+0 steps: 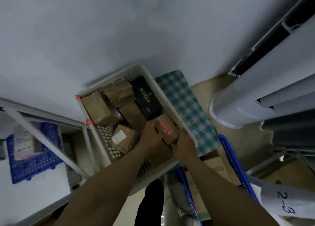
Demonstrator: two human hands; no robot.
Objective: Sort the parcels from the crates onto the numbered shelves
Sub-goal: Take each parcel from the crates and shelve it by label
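- Brown cardboard is what both hands are on: a small brown cardboard parcel with a red mark [166, 130].
- The left hand [150, 137] grips the parcel's left side, with its fingers curled over the edge.
- The right hand [185, 146] holds the parcel's near end. The thumb is against the cardboard, and the other fingers are tucked out of sight.
- The parcel is tilted. It is inside the white plastic crate with holes in its sides [109, 76], by the crate's right wall.
- More parcels lie in this crate. Just left of the hands is a brown box with a white label [121, 137].
- Past the hands is a long black box with gold letters [147, 98]. It lies along the right wall.
- Three more plain brown boxes [98, 108] fill the far end and the left side.
- The crate sits partly on a green and white checked cloth [185, 106], which sticks out on its right.
- Near the right arm is the rim of a blue plastic crate [233, 161] with flat cardboard in it.
- At the far right is a white paper tag that reads 2-3 [286, 203].
- Far to the left, a blue plastic mat with holes [34, 157] lies on a shelf, under a grey metal bar.
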